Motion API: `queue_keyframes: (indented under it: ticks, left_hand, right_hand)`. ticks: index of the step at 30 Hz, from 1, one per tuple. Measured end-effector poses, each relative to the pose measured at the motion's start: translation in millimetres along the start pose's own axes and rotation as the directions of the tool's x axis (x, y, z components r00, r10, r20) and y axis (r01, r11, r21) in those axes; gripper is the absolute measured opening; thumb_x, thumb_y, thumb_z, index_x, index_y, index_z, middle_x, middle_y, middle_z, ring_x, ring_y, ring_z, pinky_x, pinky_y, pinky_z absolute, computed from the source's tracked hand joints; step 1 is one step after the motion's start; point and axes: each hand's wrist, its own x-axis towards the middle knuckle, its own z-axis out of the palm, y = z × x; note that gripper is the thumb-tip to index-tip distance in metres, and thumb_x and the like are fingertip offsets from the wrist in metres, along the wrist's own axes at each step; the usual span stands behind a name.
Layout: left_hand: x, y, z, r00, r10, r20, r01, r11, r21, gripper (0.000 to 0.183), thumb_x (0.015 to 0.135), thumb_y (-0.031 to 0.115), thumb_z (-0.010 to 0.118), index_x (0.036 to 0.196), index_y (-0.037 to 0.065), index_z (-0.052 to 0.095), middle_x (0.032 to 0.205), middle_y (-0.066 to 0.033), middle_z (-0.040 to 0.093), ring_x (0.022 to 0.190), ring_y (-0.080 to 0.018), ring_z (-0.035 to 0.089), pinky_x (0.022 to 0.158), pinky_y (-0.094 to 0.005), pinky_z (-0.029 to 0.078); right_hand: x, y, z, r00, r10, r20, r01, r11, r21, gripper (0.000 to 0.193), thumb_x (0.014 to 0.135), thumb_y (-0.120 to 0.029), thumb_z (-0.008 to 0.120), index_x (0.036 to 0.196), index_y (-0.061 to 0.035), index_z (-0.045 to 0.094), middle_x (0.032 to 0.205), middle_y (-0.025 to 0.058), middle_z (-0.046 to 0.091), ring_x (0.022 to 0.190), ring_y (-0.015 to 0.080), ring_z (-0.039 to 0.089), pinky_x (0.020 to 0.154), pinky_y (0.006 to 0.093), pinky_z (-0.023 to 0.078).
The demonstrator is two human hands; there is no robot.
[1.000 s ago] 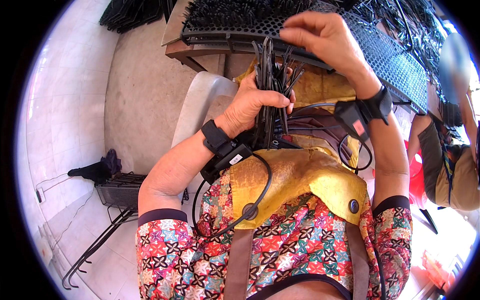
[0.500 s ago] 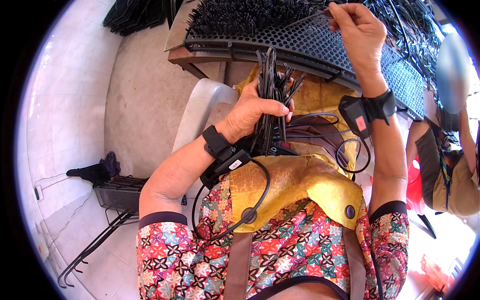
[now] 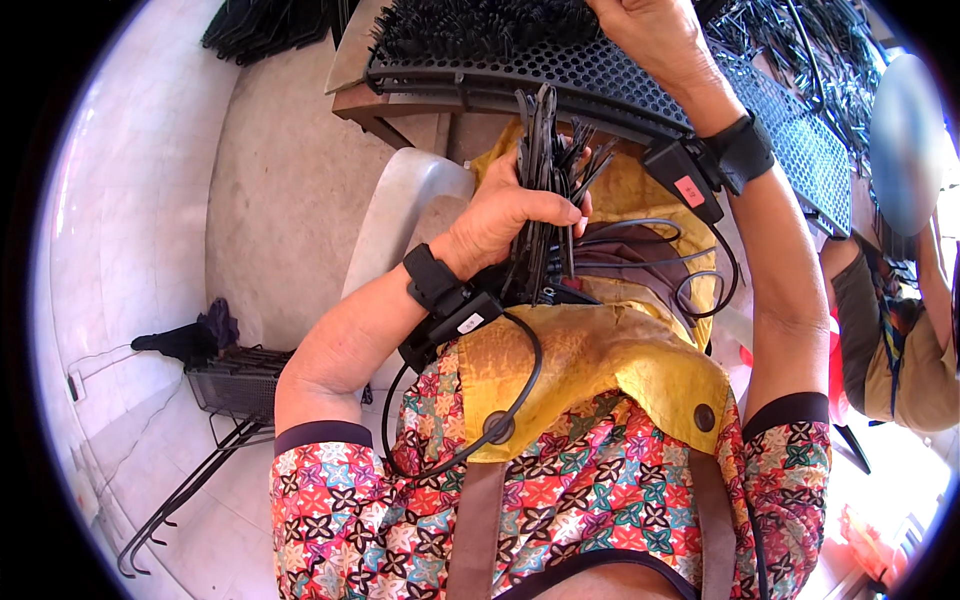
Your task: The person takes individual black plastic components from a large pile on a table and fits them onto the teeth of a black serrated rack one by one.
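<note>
**Black strip bundle points away from the wearer**

The bundle of strips (image 3: 541,165) stands in front of the yellow apron (image 3: 570,370), short of the perforated tray (image 3: 590,80). Its long axis runs away from the body toward the tray; the far tips fan out, some slanting right. The strips look thin, dark and slightly glossy. The left grip (image 3: 500,208) is clamped round them; the right grip (image 3: 655,35), fingertips cut off, I cannot tell.

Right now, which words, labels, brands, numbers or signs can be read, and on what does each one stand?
None can be read.
White label on the left black wrist box: marks too small to read.
Pink label on the right black wrist box: marks too small to read.
</note>
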Motion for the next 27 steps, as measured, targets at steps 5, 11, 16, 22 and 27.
queue_keyframes:
  ticks: [5, 11, 16, 22, 27]
  left_hand:
    - [1.1, 1.1, 1.5, 1.0, -0.027, -0.016, 0.026, 0.998, -0.066, 0.054, 0.062, -0.004, 0.069, 0.111, -0.002, 0.049, 0.081, -0.0127, 0.062, 0.068, -0.0207, 0.063, 0.064, -0.0317, 0.052]
    - [-0.1, 2.8, 4.1, 1.0, -0.025, -0.014, 0.025, 0.999, -0.033, 0.054, 0.062, -0.003, 0.07, 0.112, -0.001, 0.05, 0.081, -0.0119, 0.062, 0.068, -0.02, 0.063, 0.065, -0.0315, 0.053]
    - [-2.3, 2.9, 4.6, 1.0, -0.02, 0.021, 0.02, 1.0, -0.012, 0.054, 0.062, -0.002, 0.071, 0.112, 0.0, 0.05, 0.082, -0.0108, 0.062, 0.068, -0.019, 0.062, 0.066, -0.0308, 0.052]
    - [-3.4, 6.3, 7.7, 0.998, -0.036, 0.049, 0.034, 0.998, 0.051, 0.058, 0.063, -0.003, 0.066, 0.118, 0.0, 0.046, 0.083, -0.012, 0.061, 0.072, -0.0213, 0.061, 0.069, -0.0329, 0.05]
    - [-1.8, 6.6, 7.6, 0.998, -0.04, 0.039, 0.038, 0.998, 0.057, 0.062, 0.062, -0.003, 0.067, 0.119, -0.001, 0.044, 0.083, -0.0126, 0.061, 0.071, -0.0217, 0.061, 0.069, -0.0329, 0.05]
  right_hand:
    - [-11.2, 4.3, 5.0, 0.979, -0.075, 0.192, 0.127, 0.954, -0.273, 0.014, 0.074, -0.008, 0.062, 0.067, 0.0004, 0.055, 0.067, 0.0151, 0.054, 0.066, 0.0336, 0.054, 0.06, 0.0409, 0.045]
    - [-24.3, -11.8, 3.5, 0.987, -0.15, 0.049, 0.158, 0.943, -0.294, 0.012, 0.075, -0.009, 0.063, 0.068, 0.0001, 0.057, 0.075, 0.0168, 0.057, 0.07, 0.0341, 0.056, 0.062, 0.0415, 0.046]
    - [-38.2, -39.4, -12.6, 0.871, 0.249, 0.423, -0.413, 0.838, 0.357, 0.022, 0.079, -0.019, 0.068, 0.083, 0.0025, 0.065, 0.059, 0.0094, 0.059, 0.052, 0.0132, 0.055, 0.052, 0.0296, 0.046]
    - [-47.5, -37.7, -15.4, 0.808, 0.372, 0.457, -0.561, 0.723, 0.403, 0.012, 0.078, -0.009, 0.064, 0.079, 0.0026, 0.063, 0.06, 0.007, 0.058, 0.058, 0.0098, 0.055, 0.056, 0.0267, 0.046]
    - [-43.7, -31.2, -31.4, 0.732, 0.54, 0.415, -0.681, 0.568, 0.463, 0.011, 0.087, -0.009, 0.06, 0.087, 0.0012, 0.064, 0.073, 0.0036, 0.063, 0.064, 0.0104, 0.061, 0.059, 0.0235, 0.051]
